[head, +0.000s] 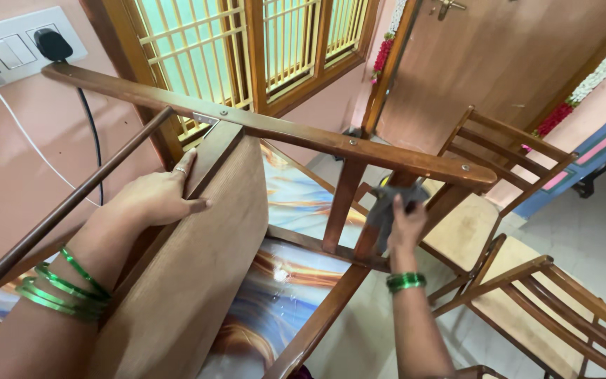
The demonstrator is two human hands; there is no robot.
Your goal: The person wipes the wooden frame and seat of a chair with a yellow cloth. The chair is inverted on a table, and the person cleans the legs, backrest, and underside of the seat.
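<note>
A brown wooden chair (198,253) lies tipped over on a table with a colourful printed cover (296,203), its seat underside facing me. My left hand (156,196), with green bangles at the wrist, grips the edge of the seat near a metal bracket. My right hand (405,224), also with green bangles, presses a grey cloth (386,203) against the chair's leg frame where an upright meets the long rail (282,130).
Two more wooden chairs (499,210) stand on the tiled floor at right. A window with a wooden grille (247,42) and a brown door (513,56) are behind. A wall socket panel with a black plug (52,43) and white cable is at top left.
</note>
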